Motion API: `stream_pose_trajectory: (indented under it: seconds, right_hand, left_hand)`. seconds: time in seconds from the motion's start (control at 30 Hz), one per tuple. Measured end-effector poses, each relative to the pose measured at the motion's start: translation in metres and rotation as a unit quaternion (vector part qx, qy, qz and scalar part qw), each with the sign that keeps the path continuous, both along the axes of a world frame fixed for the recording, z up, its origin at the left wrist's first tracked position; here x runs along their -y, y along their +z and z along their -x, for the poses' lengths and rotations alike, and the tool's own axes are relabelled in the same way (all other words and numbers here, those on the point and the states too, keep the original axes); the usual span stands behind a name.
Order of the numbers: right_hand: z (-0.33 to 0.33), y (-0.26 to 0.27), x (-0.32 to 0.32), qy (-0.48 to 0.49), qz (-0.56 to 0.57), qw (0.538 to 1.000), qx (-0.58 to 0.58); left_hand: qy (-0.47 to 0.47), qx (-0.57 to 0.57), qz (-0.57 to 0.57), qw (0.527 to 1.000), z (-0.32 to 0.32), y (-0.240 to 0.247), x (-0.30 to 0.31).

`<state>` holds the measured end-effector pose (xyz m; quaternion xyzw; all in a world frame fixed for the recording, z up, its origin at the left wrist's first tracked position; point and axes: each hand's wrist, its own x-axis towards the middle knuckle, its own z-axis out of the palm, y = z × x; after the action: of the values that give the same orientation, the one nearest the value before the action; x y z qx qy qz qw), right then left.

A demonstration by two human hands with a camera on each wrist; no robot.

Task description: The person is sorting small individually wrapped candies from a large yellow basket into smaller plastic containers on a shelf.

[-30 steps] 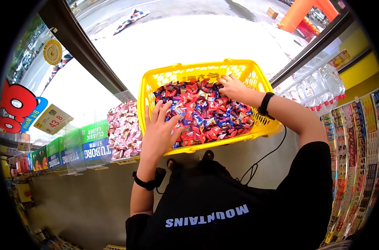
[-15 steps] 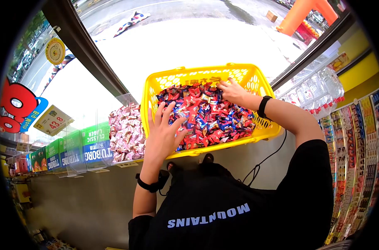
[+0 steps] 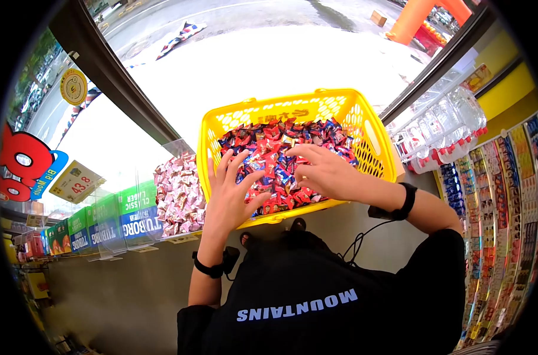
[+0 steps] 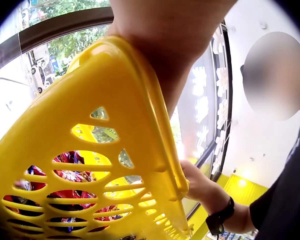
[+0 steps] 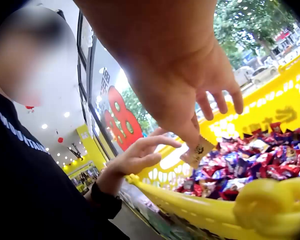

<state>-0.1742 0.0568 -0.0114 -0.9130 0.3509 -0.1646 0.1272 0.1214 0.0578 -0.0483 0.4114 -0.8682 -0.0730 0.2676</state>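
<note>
While, in the head view, the left hand stays spread over the left end of the yellow basket, fingers loosely fanned and gripping nothing, the right hand has come away from the far right side and now hangs over the nearer part of the heap, closer to the left. The wrapped sweets fill the basket, lying beneath and between the hands; pink-wrapped sweets lie just left of the left hand.

From the left wrist, the basket's side hides the left fingers, so whether they touch anything cannot be told; the right hand shows beyond the rim.

From the right wrist, the right thumb and forefinger appear to pinch a gold-wrapped sweet, the other fingers loosely extended, with the left hand just across from them. I judge that the handling has shifted from the far side to a single piece held between both hands.
</note>
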Motion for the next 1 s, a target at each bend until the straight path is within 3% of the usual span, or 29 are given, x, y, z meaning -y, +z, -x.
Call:
stream_pose_trajectory:
  seconds: [0.07, 0.2, 0.3, 0.6, 0.77, 1.0]
  right_hand:
    - [-0.016, 0.002, -0.021, -0.018, 0.05, 0.998, 0.046]
    - [-0.034, -0.027, -0.041, -0.083, 0.043, 0.987, 0.128]
    - [-0.044, -0.045, -0.041, -0.101, 0.069, 0.977, 0.175]
    - [-0.057, -0.046, -0.045, -0.164, 0.09, 0.966, 0.176]
    - [-0.052, -0.047, -0.045, -0.128, 0.089, 0.967, 0.203]
    - [-0.052, -0.051, -0.046, -0.15, 0.107, 0.961, 0.205]
  left_hand:
    - [-0.032, -0.008, -0.017, 0.999, -0.001, 0.007, -0.003]
    - [-0.077, -0.049, 0.016, 0.996, 0.011, 0.006, -0.01]
    - [-0.063, -0.042, 0.06, 0.995, 0.016, -0.001, -0.009]
    - [-0.026, -0.031, 0.075, 0.996, 0.018, -0.01, -0.006]
    - [-0.035, -0.032, 0.074, 0.996, 0.02, -0.007, -0.011]
    - [-0.042, -0.032, 0.035, 0.998, 0.021, -0.002, -0.013]
